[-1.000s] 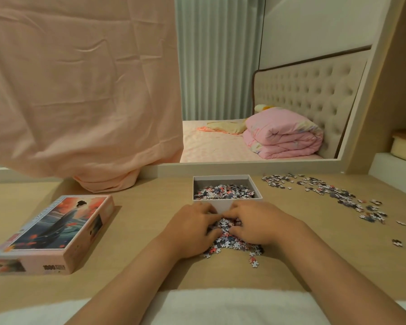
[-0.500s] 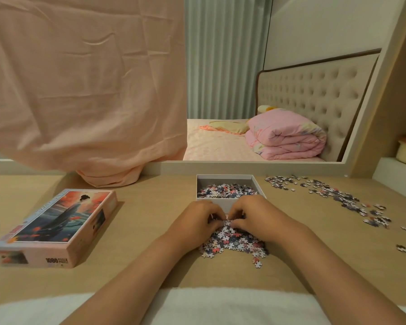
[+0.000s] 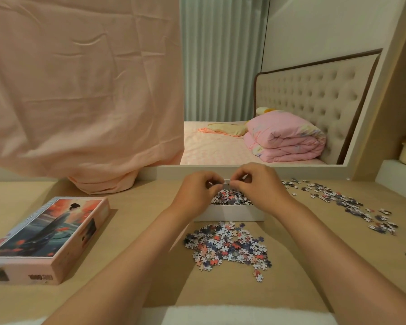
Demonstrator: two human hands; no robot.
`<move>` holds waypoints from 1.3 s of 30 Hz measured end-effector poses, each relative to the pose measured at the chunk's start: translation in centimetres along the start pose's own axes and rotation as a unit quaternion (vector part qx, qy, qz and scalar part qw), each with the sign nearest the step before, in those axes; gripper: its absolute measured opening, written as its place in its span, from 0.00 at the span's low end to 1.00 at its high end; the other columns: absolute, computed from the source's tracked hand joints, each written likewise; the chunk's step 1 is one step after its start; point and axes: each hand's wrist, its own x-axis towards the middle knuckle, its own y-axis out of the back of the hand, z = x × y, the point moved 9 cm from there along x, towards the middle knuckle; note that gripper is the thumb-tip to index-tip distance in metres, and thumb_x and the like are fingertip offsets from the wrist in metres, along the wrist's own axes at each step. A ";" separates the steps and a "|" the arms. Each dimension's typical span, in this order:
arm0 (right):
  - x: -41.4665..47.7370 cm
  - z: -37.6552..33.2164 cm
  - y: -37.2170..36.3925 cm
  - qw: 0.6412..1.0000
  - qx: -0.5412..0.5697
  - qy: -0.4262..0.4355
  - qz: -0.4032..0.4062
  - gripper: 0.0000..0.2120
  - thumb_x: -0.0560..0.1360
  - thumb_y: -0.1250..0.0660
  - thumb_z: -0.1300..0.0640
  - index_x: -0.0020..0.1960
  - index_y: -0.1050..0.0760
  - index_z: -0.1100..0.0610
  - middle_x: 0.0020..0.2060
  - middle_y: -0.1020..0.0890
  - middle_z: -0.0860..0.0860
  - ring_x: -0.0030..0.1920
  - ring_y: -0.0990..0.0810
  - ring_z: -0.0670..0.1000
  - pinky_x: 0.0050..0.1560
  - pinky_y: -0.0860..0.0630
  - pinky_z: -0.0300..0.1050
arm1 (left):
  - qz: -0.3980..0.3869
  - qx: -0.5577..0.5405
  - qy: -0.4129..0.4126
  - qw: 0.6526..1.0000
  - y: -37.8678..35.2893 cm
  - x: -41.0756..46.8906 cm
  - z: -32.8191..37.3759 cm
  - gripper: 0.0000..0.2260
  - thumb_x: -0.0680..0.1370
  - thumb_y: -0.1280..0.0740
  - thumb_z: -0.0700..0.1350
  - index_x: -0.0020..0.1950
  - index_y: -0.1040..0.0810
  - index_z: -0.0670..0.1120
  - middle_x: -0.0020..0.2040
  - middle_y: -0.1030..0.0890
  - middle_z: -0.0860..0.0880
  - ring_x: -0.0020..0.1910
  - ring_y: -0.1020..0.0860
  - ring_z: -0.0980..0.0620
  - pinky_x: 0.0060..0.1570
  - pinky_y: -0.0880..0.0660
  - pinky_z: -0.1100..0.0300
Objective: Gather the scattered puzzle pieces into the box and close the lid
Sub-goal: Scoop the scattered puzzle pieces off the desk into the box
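Observation:
A white open box (image 3: 230, 213) stands at the middle of the wooden desk, part-filled with puzzle pieces (image 3: 229, 200). My left hand (image 3: 195, 193) and my right hand (image 3: 260, 186) hover side by side over it, fingers curled in and pinched on puzzle pieces that are mostly hidden. A loose pile of pieces (image 3: 227, 247) lies on the desk just in front of the box. A long trail of scattered pieces (image 3: 342, 202) runs along the right side. The pink lid (image 3: 47, 238) with a painted picture lies face up at the left.
A pink cloth (image 3: 85, 90) hangs over the back left of the desk and bunches on it. A mirror behind the box reflects a bed. A raised ledge (image 3: 399, 174) bounds the desk at the right. A white towel (image 3: 220, 315) lies along the near edge.
Both hands lifted off the pile in front of the box and moved forward over the box, closed on pieces. The pile is now uncovered.

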 end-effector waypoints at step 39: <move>-5.7 0.1 -6.2 0.969 -0.073 -0.005 -0.235 0.08 0.70 0.23 0.51 0.49 0.17 0.47 0.39 0.18 0.44 0.41 0.20 0.46 0.41 0.24 0.42 | -0.120 0.118 -0.049 0.985 -0.3 -8.0 -1.7 0.13 0.78 0.33 0.54 0.60 0.19 0.51 0.52 0.23 0.53 0.48 0.26 0.58 0.49 0.31 0.65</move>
